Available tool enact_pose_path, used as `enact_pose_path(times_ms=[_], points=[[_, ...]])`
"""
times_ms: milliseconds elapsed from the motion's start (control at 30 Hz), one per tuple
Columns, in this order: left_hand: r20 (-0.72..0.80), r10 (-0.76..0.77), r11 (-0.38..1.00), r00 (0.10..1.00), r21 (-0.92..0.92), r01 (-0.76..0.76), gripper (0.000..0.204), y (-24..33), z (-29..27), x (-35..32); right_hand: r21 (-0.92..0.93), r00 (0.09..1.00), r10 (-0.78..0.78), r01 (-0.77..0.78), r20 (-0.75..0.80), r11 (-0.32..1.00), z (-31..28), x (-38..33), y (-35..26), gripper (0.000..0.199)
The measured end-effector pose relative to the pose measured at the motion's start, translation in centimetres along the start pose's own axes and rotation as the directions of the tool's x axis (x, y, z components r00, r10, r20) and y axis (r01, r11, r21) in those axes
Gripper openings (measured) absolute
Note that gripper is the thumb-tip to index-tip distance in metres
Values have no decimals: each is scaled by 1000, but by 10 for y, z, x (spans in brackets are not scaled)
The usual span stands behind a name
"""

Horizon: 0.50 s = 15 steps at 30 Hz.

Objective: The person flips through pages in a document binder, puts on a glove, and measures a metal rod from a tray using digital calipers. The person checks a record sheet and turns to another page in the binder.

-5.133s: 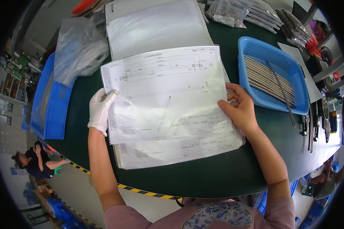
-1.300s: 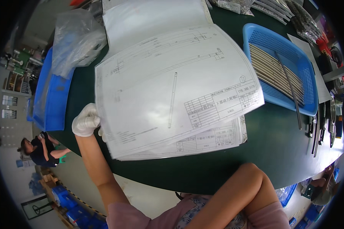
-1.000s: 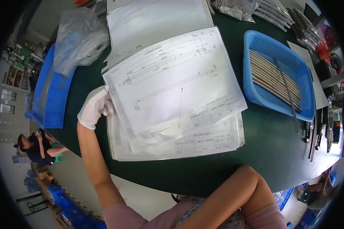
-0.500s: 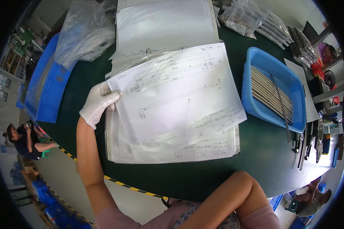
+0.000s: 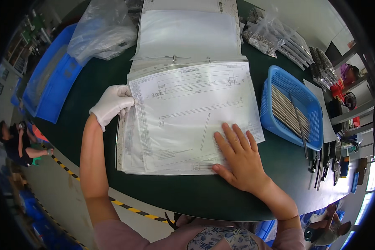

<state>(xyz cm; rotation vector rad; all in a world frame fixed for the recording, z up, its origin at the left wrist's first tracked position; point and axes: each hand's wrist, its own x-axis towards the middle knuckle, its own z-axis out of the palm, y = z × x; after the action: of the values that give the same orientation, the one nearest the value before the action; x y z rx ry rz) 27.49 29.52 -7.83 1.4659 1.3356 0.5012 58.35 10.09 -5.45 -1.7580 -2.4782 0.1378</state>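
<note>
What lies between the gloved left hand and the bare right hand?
In the head view, the top drawing sheet spans between the left hand and right hand.

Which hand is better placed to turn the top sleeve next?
Left, probably: the gloved left hand already pinches the top sleeve at its left edge, while the bare right hand lies flat on it.

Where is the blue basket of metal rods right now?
In the head view, the blue basket sits on the green table, right of the drawing sheets, just beyond the bare right hand.

A dark green round tabletop (image 5: 91, 79) fills the frame; grey floor with yellow-black striped tape (image 5: 125, 205) lies lower left.
</note>
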Motion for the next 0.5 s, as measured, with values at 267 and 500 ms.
enact_pose_path(times_ms=[267,500], points=[[-527,11,961,850,-228,-154,28,-1,-4,5,137,990,-121,110,75,984,7,-41,-42,65],[82,809,287,582,809,-513,56,20,37,-12,306,955,-73,164,-289,938,-23,-13,-21,61]])
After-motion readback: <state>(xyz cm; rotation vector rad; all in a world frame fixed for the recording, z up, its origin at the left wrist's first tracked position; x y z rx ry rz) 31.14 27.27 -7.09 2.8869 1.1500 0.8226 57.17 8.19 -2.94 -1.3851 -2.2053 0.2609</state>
